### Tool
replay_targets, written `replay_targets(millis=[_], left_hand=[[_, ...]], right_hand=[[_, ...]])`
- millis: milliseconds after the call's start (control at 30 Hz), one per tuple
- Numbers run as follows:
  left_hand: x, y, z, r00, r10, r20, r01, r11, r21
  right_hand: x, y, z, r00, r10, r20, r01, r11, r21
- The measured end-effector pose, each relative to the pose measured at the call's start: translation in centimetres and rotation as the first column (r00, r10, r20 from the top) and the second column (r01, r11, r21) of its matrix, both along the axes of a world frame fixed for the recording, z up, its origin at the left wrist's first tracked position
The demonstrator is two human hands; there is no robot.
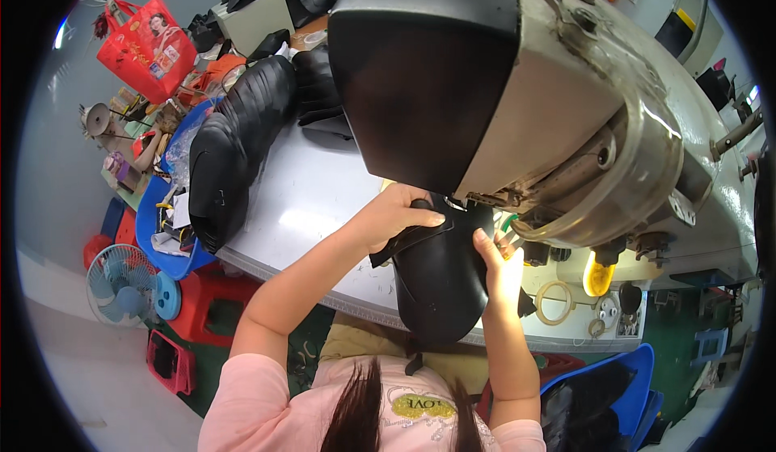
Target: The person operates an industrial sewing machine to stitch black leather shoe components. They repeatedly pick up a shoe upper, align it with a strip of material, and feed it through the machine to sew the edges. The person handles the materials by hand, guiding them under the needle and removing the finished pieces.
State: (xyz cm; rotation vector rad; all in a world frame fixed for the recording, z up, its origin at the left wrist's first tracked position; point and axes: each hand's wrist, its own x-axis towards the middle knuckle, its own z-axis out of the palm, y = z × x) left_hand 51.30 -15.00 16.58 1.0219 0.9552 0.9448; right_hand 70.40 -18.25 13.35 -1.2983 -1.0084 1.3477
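A black leather piece (440, 290), shaped like a shoe upper, lies under the head of a large sewing machine (420, 88). Its rounded end hangs toward me over the table's front edge. My left hand (408, 213) pinches its left side near the needle area, thumb on top over a dark strap-like strip. On the right side, my right hand (503, 266) grips the edge with the thumb on top and the other fingers mostly hidden. The machine's head covers the far end of the leather.
Stacked black leather pieces (242, 137) lie on the white table (299, 185) at the left. Beyond the table's left edge are blue bins (153, 226), a red stool (206, 306) and a fan (121, 286). A blue container (638, 371) with black pieces stands at the lower right.
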Motion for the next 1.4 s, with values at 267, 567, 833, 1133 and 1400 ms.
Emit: replay_targets(millis=[267,567,833,1133,1400], left_hand=[[1.0,3.2,3.7,0.942,-0.127,-0.312,0.143,0.989,0.031],[0.6,4.0,4.6,0.941,-0.182,-0.286,0.2,0.979,0.035],[0.2,4.0,3.7,0.918,-0.22,-0.329,0.253,0.966,0.059],[0.6,3.0,7.5,0.827,-0.158,-0.54,0.312,0.927,0.206],[0.4,4.0,8.2,0.837,-0.087,-0.54,0.273,0.921,0.276]], right_hand=[[-0.1,-0.7,-1.3,0.992,-0.097,-0.082,0.114,0.968,0.225],[-0.7,-0.8,-1.1,0.942,-0.17,-0.289,0.189,0.981,0.042],[-1.1,-0.5,-1.0,0.953,-0.183,-0.243,0.24,0.943,0.232],[-1.0,-0.2,-0.6,0.982,-0.18,-0.06,0.188,0.889,0.416],[7.9,-4.8,3.1,0.762,-0.466,0.449,-0.056,0.644,0.763]])
